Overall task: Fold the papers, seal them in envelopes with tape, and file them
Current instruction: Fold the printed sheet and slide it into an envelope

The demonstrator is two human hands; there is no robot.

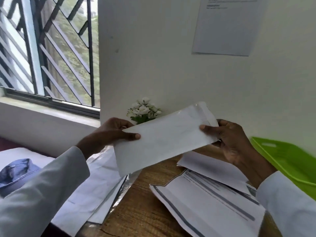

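Folded papers [210,200] lie under the envelope [164,137], which slants up rightward, left hand [111,132] and right hand [230,139] pinching its ends, green tray [290,159] right of it

Soft daylight enters from the barred window [49,48] at upper left and lights the scene evenly and fairly brightly. The glass is washed out to pale green and white. Shadows are faint and diffuse; a weak one lies under the white paper envelope [164,137] on the brown wooden tabletop [142,207]. Wide-angle distortion bends the window bars and sill towards the left edge. Motion blur smears the lime-green plastic tray [289,161] at right and softens the print on the grey-striped folded sheets [213,202]. Overall sharpness is low, with compression softening fine detail.
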